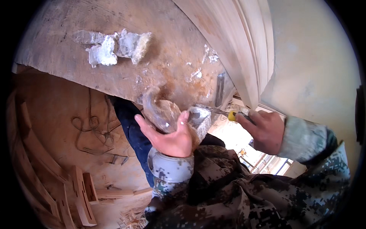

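- Camouflage sleeves [244,191] fill the near lower right.
- Left hand [169,135] cups a clear bowl [162,112] of pale filler, fingers wrapped under it, just below the board's edge.
- Right hand [267,129] is closed on a yellow-handled putty knife [221,112], blade reaching left toward the bowl.
- Farther off, a worn wooden board [114,72] carries dried white filler lumps [114,47].
- Wood pieces [82,191] lie on the floor at near left.

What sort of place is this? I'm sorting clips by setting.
Probably a woodworking or carpentry workshop. Moulded timber leans by a worn board smeared with pale filler, wooden offcuts lie on the floor, and the right hand works a putty knife.
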The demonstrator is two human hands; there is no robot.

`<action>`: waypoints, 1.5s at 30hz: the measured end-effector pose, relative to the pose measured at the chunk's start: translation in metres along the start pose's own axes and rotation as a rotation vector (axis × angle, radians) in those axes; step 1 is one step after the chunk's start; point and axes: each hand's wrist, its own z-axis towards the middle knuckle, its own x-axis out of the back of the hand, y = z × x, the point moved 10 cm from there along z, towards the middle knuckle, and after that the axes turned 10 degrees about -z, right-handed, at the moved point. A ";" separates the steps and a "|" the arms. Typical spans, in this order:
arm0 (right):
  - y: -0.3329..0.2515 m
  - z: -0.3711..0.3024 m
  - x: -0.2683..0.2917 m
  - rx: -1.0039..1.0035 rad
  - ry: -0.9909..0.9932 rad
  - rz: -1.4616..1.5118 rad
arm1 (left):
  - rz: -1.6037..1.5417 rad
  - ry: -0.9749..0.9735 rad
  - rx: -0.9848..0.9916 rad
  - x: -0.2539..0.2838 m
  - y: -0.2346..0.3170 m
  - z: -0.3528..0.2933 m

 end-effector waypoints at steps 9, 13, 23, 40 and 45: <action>0.011 0.001 -0.013 -0.142 -0.076 0.051 | 0.169 0.053 0.033 0.002 -0.001 0.000; 0.035 -0.011 -0.032 -0.226 -0.055 0.336 | 0.445 0.022 -0.114 -0.008 0.019 0.003; 0.032 -0.039 0.019 -0.217 -0.246 0.111 | 0.383 0.022 -0.054 -0.010 0.022 0.003; 0.035 -0.024 0.029 -0.161 -0.278 0.124 | 0.433 0.026 -0.089 -0.014 0.019 -0.003; 0.038 -0.022 0.029 -0.159 -0.216 0.108 | 0.393 -0.001 -0.006 -0.019 0.020 0.002</action>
